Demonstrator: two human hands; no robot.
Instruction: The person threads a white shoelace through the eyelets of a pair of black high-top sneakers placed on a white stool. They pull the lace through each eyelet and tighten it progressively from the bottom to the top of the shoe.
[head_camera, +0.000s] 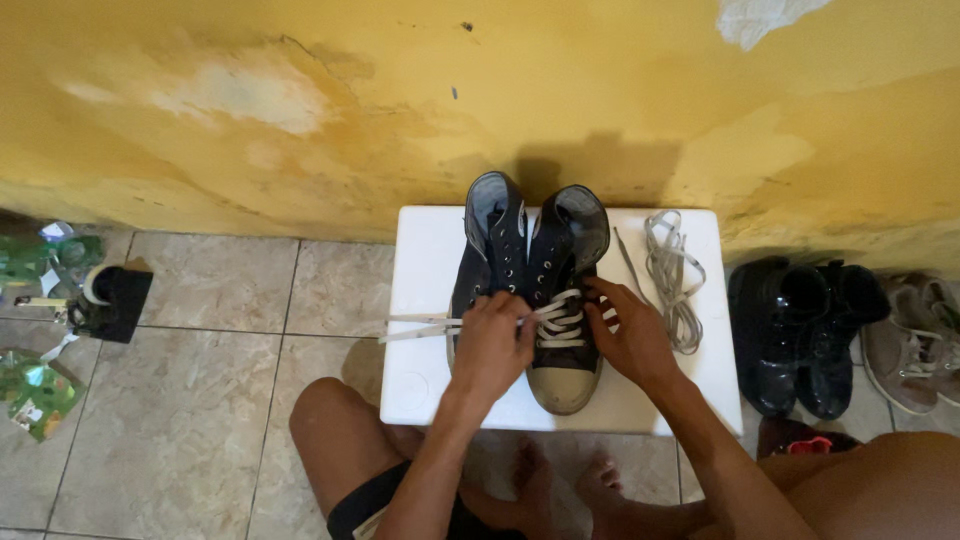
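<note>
Currently left hand (492, 345) fingers pinch white flat lace (420, 326) taut toward 9 o'clock, right hand (628, 335) steadying dark high-top canvas shoe (545, 300), fingers half-curled.

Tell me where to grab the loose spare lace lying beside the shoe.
Pinch the spare lace at its bunched lower loops, coming from above and the right hand's side. There the strands lie gathered on the white box, clear of the shoe; its single thin end would slip.

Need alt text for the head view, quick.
Two hands, left hand and right hand, work a white lace through a dark high-top shoe on a white box; a spare lace lies beside it.
</note>
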